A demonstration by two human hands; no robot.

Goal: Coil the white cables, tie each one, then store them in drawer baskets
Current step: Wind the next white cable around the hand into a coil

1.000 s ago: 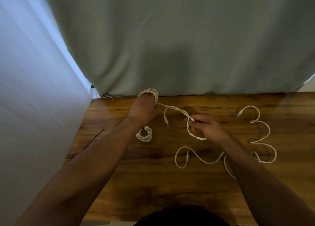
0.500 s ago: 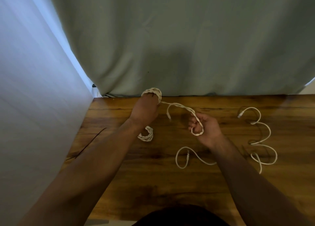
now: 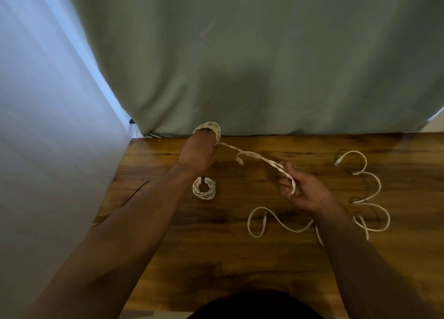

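The left hand (image 3: 199, 154) is held over the far edge of the wooden worktop (image 3: 240, 258), back of the hand toward the camera. Its fingers are curled away and mostly hidden inside several turns of a braided white cable (image 3: 209, 127) wound around them, so this hand grips the forming coil. From that coil, 1 twisted strand (image 3: 262, 160) runs in the air to the right, with a short plug end (image 3: 240, 161) hanging from it partway along. The strand ends at the right hand (image 3: 305, 192), which is turned palm up above the worktop. The right fingers (image 3: 284, 188) are loosely bent, and the strand lies across them and hooks down over the palm. The thumb sits against the strand, so the hold is a light pinch rather than a tight fist. Just below the left wrist, a finished coil (image 3: 203, 188) of the same braided cable lies flat on the worktop, bound by a small dark tie (image 3: 203, 179) at its top. At the right side, a smooth loose cable (image 3: 374, 186) snakes over the wood in open curves. A further loose stretch (image 3: 271, 219) loops near the person and passes under the right forearm; whether these 2 belong together cannot be told. A grey-green curtain (image 3: 264, 54) hangs behind the worktop.
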